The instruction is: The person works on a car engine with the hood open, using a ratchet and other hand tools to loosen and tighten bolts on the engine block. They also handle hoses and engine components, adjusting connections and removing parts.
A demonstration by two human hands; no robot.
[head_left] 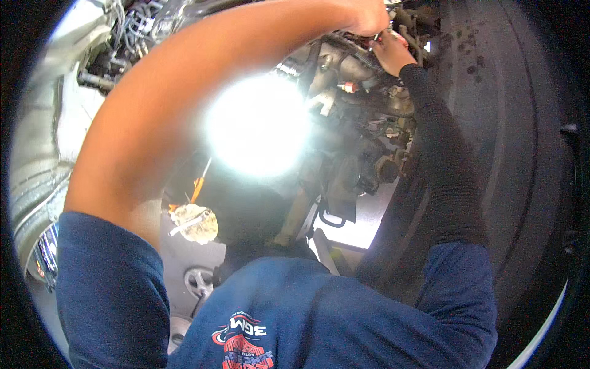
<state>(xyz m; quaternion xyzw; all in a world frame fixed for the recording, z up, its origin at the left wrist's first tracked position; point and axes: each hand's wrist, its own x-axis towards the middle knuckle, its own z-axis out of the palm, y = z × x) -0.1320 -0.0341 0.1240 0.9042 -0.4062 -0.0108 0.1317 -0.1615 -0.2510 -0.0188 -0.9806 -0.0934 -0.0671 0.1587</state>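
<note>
At the top of the head view, both hands reach up into the engine bay among dark hoses and metal parts. My left hand (366, 17) is curled at the upper edge, and what it grips is hidden. Just below and right of it, my right hand (393, 56) has bent fingers around something small and partly red (401, 40), too hidden to name. An orange connector (348, 87) sits among the engine parts below my hands.
A glaring white light (258, 126) washes out the middle. Below it lie an orange-handled tool (196, 189) and a pale cloth (203, 227) with a metal tool across it. A dark curved panel (504, 154) runs along the right; pale bodywork (43, 160) borders the left.
</note>
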